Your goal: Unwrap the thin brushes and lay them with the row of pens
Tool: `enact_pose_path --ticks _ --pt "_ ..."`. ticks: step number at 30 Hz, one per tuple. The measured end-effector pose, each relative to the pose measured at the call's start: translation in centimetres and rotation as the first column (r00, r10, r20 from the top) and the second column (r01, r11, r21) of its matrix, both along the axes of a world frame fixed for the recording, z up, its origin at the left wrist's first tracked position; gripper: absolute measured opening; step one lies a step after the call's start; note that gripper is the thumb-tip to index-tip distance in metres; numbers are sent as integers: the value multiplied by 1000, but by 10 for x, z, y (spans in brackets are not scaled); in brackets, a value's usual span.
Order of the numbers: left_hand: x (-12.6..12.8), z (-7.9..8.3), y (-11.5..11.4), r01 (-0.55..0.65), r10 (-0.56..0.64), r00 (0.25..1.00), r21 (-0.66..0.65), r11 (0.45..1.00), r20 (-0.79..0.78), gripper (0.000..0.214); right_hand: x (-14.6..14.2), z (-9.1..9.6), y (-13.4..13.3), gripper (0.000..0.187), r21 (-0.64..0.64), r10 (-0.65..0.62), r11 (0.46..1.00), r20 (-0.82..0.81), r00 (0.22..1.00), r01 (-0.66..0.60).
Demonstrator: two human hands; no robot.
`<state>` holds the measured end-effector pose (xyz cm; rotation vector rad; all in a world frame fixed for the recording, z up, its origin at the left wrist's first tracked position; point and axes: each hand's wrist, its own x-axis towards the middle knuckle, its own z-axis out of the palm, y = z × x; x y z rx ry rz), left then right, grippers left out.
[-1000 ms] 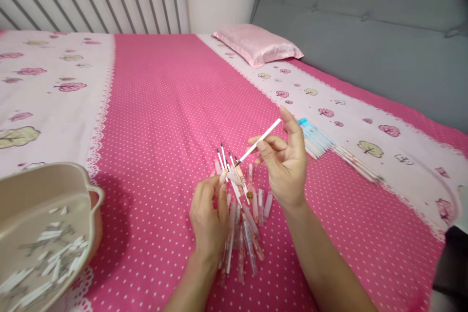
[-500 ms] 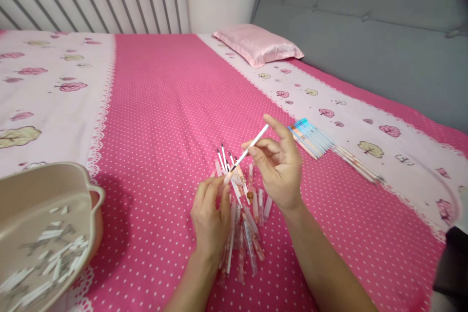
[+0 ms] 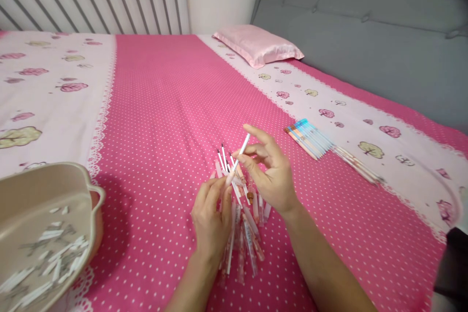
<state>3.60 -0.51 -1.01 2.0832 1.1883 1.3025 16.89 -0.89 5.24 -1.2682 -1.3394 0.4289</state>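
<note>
My left hand [image 3: 212,209] pinches a pale pink pen barrel [image 3: 229,178], pointing it up and to the right. In my right hand [image 3: 272,170] a slim white pen refill [image 3: 242,149] is held between thumb and fingers, with the index finger stretched along its upper end. The refill's lower end is in line with the barrel's mouth, and its dark tip no longer shows. Under and around both hands lies a loose pile of clear and pink pen barrels [image 3: 249,243]. Several white refills with dark tips [image 3: 224,156] stick out of its far side.
Left, a beige basin [image 3: 82,170] holds many small white and grey pieces. To the right lies a row of blue and peach pens [image 3: 309,137], with whitish pens [image 3: 356,163] beside it. A pink pillow [image 3: 258,45] rests farther back on the dotted bedsheet [image 3: 157,107].
My right hand has moved down and left, and the refill's dark tip has slid into the pink barrel. My left hand has stayed nearly still.
</note>
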Motion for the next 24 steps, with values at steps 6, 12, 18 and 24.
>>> enact_pose_path --ticks 6,12,18,24 --pt "-1 -2 0 4 2 996 -71 997 87 17 -2 -3 2 30 -132 207 973 139 968 -189" --pt "-1 -5 -1 -33 62 989 -210 977 133 21 4 -6 4 44 -180 178 972 136 975 -152" --pt "0 -8 -1 -91 146 977 -312 946 157 26 21 -24 8 27 -482 -52 844 362 931 235" --pt "1 -10 -1 -65 143 969 -347 936 202 29 14 -34 10 28 -635 36 688 514 857 352"
